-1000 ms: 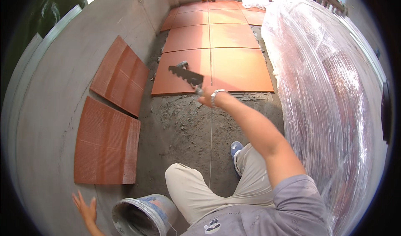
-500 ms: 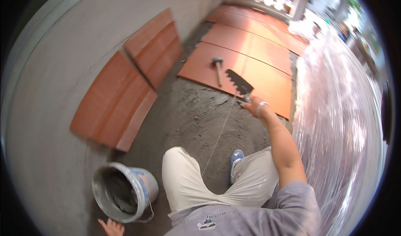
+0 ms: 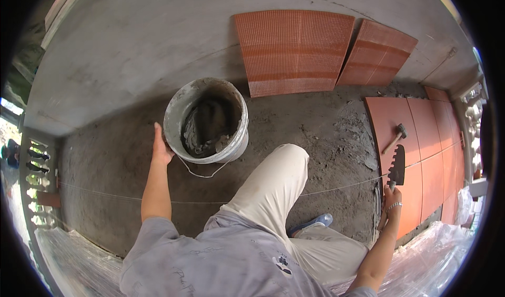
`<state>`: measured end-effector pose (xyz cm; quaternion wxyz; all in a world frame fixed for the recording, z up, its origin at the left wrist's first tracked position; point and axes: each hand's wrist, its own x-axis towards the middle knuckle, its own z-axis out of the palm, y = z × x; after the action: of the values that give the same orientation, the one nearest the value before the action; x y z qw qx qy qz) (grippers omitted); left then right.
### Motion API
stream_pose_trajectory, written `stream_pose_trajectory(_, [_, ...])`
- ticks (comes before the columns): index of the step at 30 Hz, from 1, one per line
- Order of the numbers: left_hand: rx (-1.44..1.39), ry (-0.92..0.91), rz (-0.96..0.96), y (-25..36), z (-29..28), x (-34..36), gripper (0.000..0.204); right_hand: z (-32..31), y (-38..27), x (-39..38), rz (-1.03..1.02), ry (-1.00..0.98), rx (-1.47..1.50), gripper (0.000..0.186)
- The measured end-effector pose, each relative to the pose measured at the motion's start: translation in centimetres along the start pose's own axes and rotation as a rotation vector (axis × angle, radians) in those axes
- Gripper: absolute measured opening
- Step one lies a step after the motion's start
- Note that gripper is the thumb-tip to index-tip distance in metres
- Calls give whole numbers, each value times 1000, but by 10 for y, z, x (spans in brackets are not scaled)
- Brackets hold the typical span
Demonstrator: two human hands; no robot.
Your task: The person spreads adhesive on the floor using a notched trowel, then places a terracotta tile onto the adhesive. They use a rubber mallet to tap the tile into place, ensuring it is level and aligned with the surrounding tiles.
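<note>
Mortar sits wet and grey in the bottom of the white bucket, which stands on the rough screed floor just ahead of the person's bent knee. The left hand lies flat and open against the bucket's left wall, fingers pointing up, not gripping the rim. Half a second ago that hand only showed at the lower edge below the bucket; now it touches the bucket, and the view has swung so the bucket is near the middle of the picture rather than low on the left.

The right hand is clenched around the handle of a notched trowel, blade pointing up and away from the body, held over the edge of the laid terracotta tiles. Earlier the trowel was held out ahead of the body — it now shows far out on the right, arm stretched to the side. A hammer lies on the laid tiles just beyond the trowel's tip, as it did before.

Two ribbed tiles lean against the grey wall behind the bucket. A taut string line runs across the floor — it passes over the trouser leg. Clear plastic sheeting lies low on the right.
</note>
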<state>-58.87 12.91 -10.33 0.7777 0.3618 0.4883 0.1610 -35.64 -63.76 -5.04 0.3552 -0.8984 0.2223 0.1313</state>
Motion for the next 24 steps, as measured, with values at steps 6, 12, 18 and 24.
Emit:
stream_pose_trajectory(6, [-43, 33, 182, -3, 26, 3, 92, 9, -23, -9, -81, -7, 48, 28])
stream_pose_trajectory(12, [314, 187, 400, 6, 49, -13, 83, 56, -140, -43, -574, 1, -225, 28])
stream_pose_trajectory(18, [631, 210, 794, 15, 92, -41, 57, 168, -293, -134, -1164, -125, -698, 31])
stream_pose_trajectory(24, [902, 161, 812, 3, 131, -59, 78, 285, -362, -152, -1020, -171, -1171, 34])
